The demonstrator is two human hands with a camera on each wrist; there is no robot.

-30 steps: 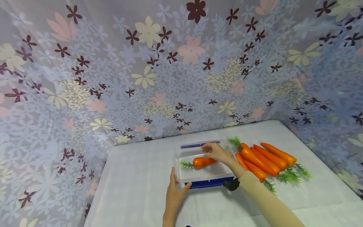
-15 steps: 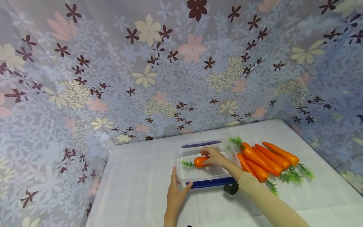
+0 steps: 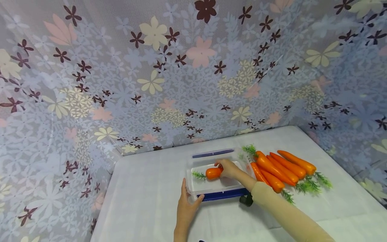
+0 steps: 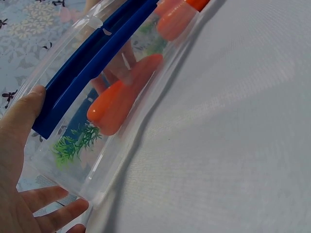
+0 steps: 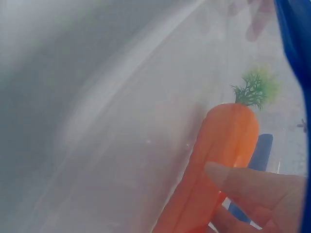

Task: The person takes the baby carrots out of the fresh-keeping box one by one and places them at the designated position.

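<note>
A clear plastic container [image 3: 193,186] with blue side latches stands on the white-covered table, and one orange carrot [image 3: 213,173] with a green leafy top lies inside it. My right hand [image 3: 229,169] reaches into the container and grips the carrot, thumb on one side as the right wrist view shows; the carrot's thin end is hidden by the hand in the head view. My left hand [image 3: 188,206] rests at the container's near left corner. Its thumb touches the rim by the blue latch [image 4: 92,68], and its extended fingers spread along the left end.
Several carrots [image 3: 278,168] with green tops lie in a bunch right of the container, close to its wall. A black wrist device [image 3: 246,200] sits under the right forearm. A floral curtain [image 3: 181,84] rises behind the table.
My right hand has lowered from above the carrot and closed its fingers on it. My left hand stays at the container's corner.
</note>
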